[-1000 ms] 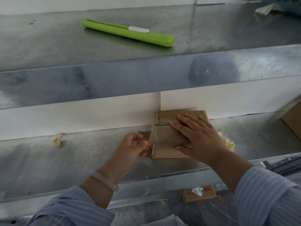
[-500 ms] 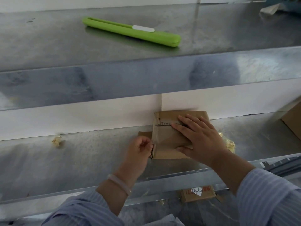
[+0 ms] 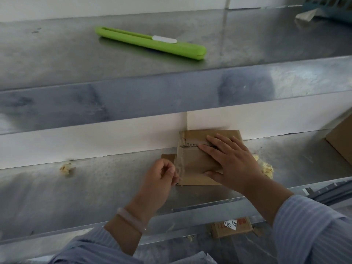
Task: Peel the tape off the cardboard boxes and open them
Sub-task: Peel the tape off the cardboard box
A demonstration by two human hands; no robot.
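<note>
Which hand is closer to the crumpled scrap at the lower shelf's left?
Left. The left hand sits right of the scrap, beside the box; the right hand lies farther right, on it.

Room along lower shelf [image 3: 95,187] left of box [image 3: 192,164]; wall [image 3: 95,141] behind, upper shelf [image 3: 171,96] above, crumpled wad [image 3: 266,168] right.

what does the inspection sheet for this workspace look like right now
surface: metal shelf, lower tier, scuffed
job's things: cardboard box lying flat by the white wall; tape along its left edge
clutter: green cutter on the upper shelf; crumpled wad left of the box
hands: left hand pinches tape; right hand presses flat on the box
cables: nothing seen
surroundings: larger box at right; labelled box below the shelf
</note>
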